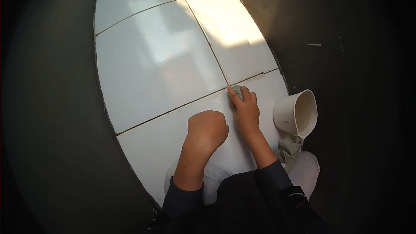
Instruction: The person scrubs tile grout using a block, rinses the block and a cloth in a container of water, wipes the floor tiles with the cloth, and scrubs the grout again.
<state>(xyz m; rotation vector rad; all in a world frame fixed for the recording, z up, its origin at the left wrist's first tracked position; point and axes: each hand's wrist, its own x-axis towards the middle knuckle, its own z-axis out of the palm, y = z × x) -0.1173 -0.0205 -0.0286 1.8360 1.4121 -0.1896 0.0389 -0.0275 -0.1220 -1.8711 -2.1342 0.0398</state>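
My right hand (246,110) has its fingers wrapped round a small grey-green pad (237,92), which touches the white tiles (143,78) close to where the dark joint lines cross. To the left of it, my left hand (208,129) is closed in a fist over the nearest row of tiles. Its fingers are turned away from view, so what they hold, if anything, is hidden.
A white plastic container (295,112) lies tilted at the right edge of the tiles, its mouth facing right. A crumpled grey-green cloth (289,148) is just below it, beside my knee (307,169). Dark floor (346,78) borders the tiles. Sunlight falls across the far tiles.
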